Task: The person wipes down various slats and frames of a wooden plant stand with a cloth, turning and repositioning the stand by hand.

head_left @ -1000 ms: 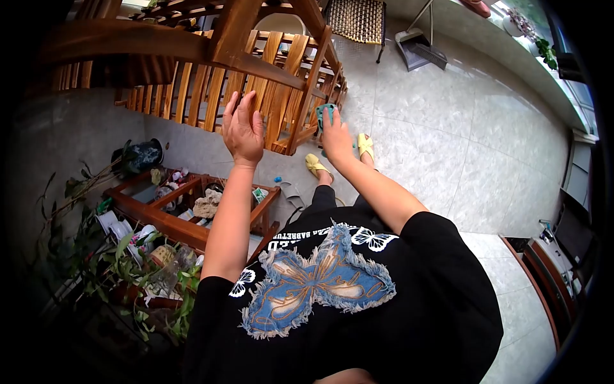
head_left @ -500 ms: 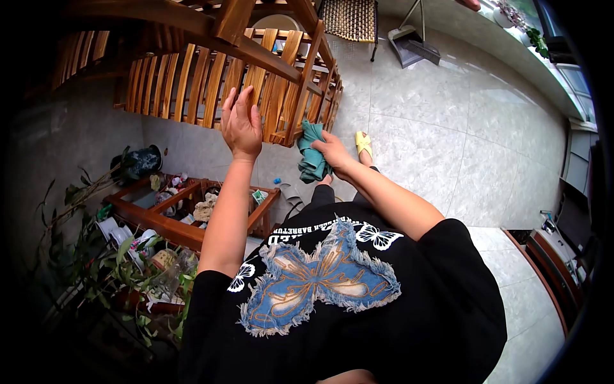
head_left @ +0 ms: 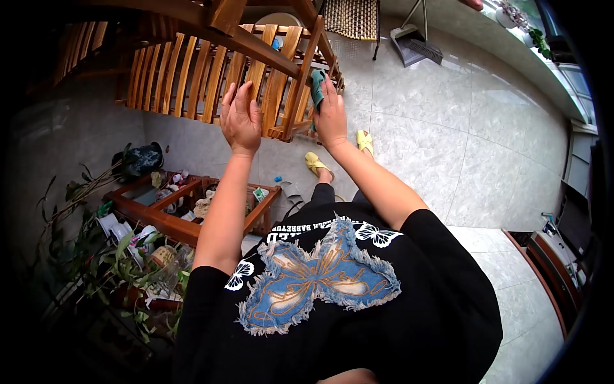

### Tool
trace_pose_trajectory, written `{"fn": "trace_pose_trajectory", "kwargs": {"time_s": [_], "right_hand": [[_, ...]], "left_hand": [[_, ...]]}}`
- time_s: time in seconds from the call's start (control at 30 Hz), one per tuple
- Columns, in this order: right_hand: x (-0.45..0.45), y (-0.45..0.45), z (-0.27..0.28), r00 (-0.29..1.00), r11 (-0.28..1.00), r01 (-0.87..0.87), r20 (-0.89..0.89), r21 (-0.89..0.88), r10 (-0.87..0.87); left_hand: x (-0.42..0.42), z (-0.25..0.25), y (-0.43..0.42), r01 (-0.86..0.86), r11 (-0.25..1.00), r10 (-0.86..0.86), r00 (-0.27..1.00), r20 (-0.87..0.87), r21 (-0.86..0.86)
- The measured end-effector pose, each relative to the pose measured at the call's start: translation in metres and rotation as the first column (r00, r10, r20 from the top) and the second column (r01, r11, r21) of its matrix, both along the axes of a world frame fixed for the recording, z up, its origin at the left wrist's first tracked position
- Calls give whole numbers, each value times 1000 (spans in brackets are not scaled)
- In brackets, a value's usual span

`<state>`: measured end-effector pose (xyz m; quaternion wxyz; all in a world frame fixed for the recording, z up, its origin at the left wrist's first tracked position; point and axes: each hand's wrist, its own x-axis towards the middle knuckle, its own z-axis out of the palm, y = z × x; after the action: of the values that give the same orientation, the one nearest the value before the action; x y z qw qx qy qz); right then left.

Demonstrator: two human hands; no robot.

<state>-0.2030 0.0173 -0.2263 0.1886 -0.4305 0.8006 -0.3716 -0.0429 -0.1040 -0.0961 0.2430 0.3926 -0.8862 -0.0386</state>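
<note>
My right hand (head_left: 331, 118) presses a teal cloth (head_left: 317, 89) against the right end of a slatted wooden rack (head_left: 275, 96). Part of the cloth is hidden behind the fingers. My left hand (head_left: 242, 125) is raised in front of the rack's slats, its fingers apart and nothing in it. Whether its fingertips touch a slat cannot be told. Brown slats run side by side along the rack, with a dark wooden frame above them.
A low wooden frame (head_left: 173, 221) with stones and small items stands at the left, near leafy plants (head_left: 121, 275) and a tipped dark pot (head_left: 139, 160). At the top are a woven stool (head_left: 352, 19) and a dustpan (head_left: 409, 48). A cabinet (head_left: 550, 256) stands at right.
Half a second ago the cloth hung bunched below the rack's corner; my right hand has since moved up with it onto the rack's end. My left hand has barely moved.
</note>
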Motion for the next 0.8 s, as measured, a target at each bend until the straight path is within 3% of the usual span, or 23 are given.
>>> {"fn": "trace_pose_trajectory", "kwargs": {"time_s": [0.03,0.17,0.2,0.27,0.33,0.4,0.43,0.47,0.5,0.53,0.57,0.6,0.67,0.7,0.73,0.8], "right_hand": [[-2,-2,-25,998,994,-9,-54,108,15],[10,5,-67,994,979,-77,-58,191,89],[15,9,-61,994,978,-85,-57,191,97],[37,23,-40,960,916,-267,-4,297,281],[54,28,-35,954,910,-289,10,298,300],[65,32,-36,963,905,-256,169,339,209],[66,34,-40,947,931,-238,281,276,159],[63,32,-46,945,929,-246,279,275,168],[59,27,-54,820,934,-260,567,246,79],[55,23,-60,609,940,-264,793,217,-13],[56,27,-65,266,983,-150,962,103,-60],[52,28,-54,273,981,-163,960,105,-57],[42,30,-16,-220,995,-100,975,19,-41],[37,31,-3,-316,995,-97,947,23,-52],[30,31,17,-309,993,-114,950,20,-55],[18,35,65,-430,976,-217,896,14,-108]], "left_hand": [[2,-1,0,-3,1000,3,1000,0,1],[8,0,-3,-5,1000,5,1000,-16,-11],[9,1,-2,-9,1000,9,1000,-13,-10],[14,-2,-4,-11,1000,11,1000,-9,1],[16,-3,-8,-16,1000,16,1000,-12,11],[21,-3,-9,-19,1000,20,1000,-24,21],[23,-3,-10,-31,999,31,999,-25,18],[25,-4,-12,-33,999,33,999,-19,14],[27,-5,-13,-33,999,34,999,-16,12],[28,-6,-15,-42,999,42,999,-23,12],[32,-7,-16,-50,999,50,998,-22,19],[36,-7,-18,-60,998,61,998,-20,26],[45,-7,-20,-82,996,82,997,-14,27],[50,-6,-22,-63,998,63,998,0,22],[53,-5,-24,-46,999,46,999,10,14],[58,-5,-24,-73,997,73,997,10,20]]}}
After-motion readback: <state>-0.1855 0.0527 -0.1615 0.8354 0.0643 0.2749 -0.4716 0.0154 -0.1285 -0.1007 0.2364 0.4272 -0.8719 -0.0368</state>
